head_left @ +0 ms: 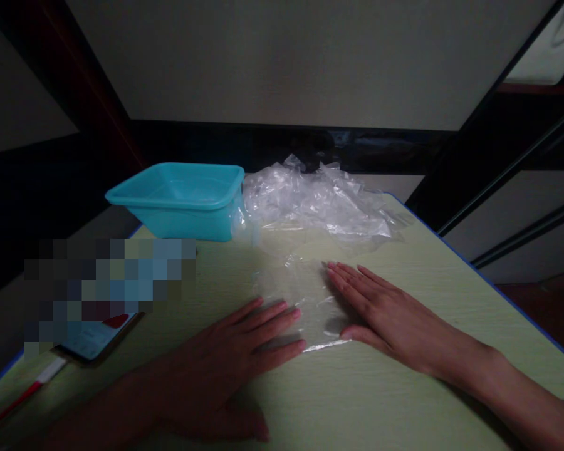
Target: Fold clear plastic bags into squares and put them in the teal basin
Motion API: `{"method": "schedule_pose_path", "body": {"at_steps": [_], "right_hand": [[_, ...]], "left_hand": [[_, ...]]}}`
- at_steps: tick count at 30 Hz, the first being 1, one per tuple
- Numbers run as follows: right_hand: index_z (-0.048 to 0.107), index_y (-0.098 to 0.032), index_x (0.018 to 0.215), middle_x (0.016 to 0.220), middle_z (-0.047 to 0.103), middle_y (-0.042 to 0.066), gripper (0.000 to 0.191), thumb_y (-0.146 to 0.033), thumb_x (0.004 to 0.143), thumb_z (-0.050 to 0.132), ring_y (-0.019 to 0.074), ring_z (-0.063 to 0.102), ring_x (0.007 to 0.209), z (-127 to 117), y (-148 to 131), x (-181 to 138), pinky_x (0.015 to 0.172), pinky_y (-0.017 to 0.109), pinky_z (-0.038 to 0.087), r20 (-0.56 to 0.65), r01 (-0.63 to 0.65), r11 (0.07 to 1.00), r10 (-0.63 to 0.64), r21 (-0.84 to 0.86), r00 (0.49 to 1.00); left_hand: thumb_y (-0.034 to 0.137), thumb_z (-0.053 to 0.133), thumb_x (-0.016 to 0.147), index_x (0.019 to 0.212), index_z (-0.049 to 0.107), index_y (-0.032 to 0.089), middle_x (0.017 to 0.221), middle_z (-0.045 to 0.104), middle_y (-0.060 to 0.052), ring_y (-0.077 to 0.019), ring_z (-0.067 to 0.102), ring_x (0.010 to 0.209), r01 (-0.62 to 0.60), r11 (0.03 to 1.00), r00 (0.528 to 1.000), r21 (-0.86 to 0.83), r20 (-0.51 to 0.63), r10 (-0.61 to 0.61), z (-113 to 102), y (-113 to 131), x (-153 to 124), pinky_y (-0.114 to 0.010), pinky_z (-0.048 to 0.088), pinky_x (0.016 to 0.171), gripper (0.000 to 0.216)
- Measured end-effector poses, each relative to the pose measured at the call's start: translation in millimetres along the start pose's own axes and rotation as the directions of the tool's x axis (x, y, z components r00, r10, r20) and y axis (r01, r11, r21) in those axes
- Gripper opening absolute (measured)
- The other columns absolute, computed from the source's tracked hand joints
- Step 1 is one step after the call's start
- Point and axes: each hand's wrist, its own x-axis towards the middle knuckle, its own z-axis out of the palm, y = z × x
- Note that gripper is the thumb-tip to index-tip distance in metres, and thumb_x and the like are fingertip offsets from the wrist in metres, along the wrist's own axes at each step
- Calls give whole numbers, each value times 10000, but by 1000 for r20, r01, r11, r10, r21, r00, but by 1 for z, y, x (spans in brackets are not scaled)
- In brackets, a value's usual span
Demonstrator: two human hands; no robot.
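Observation:
A clear plastic bag (305,307) lies spread on the pale green tabletop, its near edge catching the light. My left hand (235,351) reaches in from the lower left, fingers spread, with the fingertips over the bag's left side. On the bag's right side rests my right hand (371,300), stretched out flat, its thumb by the near edge. Neither hand grips anything. Behind the bag is a crumpled heap of clear plastic bags (314,194), and the near ones come close to the flat bag.
A turquoise plastic basin (183,222) stands at the back left, touching the heap. A phone (94,341), partly blurred out, lies at the left with a red and white cable (42,376) beside it. The table (451,300) has a blue edge; a pale panel rises behind.

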Motion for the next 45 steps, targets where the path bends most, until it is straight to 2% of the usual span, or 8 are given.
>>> {"method": "schedule_pose_path", "body": {"at_steps": [4, 16, 29, 38, 45], "right_hand": [[309, 15, 1390, 1415, 339, 250, 745, -563, 921, 269, 306, 316, 1327, 1, 1, -1, 1063, 514, 320, -7, -5, 999, 5, 32, 1000], [362, -20, 1374, 1421, 350, 223, 675, -526, 935, 284, 299, 338, 1318, 1, 2, -1, 1054, 513, 331, 13, 7, 1000, -7, -14, 1000], [411, -41, 1345, 1401, 396, 222, 644, -520, 918, 371, 293, 348, 1318, 3, 4, -2, 1071, 525, 293, -4, -14, 999, 14, 42, 1000], [446, -45, 1311, 1403, 397, 220, 644, -543, 916, 341, 296, 356, 1313, 3, 5, -3, 1070, 527, 289, 2, -26, 1000, 26, 17, 1000], [446, -97, 1324, 1401, 414, 196, 602, -528, 908, 395, 295, 370, 1305, 4, 9, -6, 1071, 545, 267, -34, -65, 998, 65, 7, 997]], "left_hand": [[574, 535, 830, 1439, 253, 275, 1531, 122, -74, -303, 151, 1394, 3, 1000, 1000, -7, -9, -3, 0, 0, 0, -484, 113, 1129, 735], [591, 528, 827, 1430, 285, 268, 1530, 126, -83, -308, 143, 1395, 20, 1000, 1000, -15, 4, -20, -1, 1, 1, -483, 122, 1127, 726], [570, 537, 832, 1433, 270, 278, 1532, 121, -77, -306, 155, 1393, -7, 999, 999, -36, -45, 6, 1, 0, 1, -475, 121, 1130, 719], [589, 526, 829, 1437, 262, 270, 1531, 111, -93, -301, 130, 1398, 5, 1000, 1000, -13, 10, -5, -1, 1, 1, -478, 113, 1129, 736], [591, 528, 826, 1426, 292, 284, 1530, 118, -80, -312, 147, 1393, 13, 1000, 1000, -28, 15, -13, -2, 1, 0, -491, 126, 1124, 714]]}}
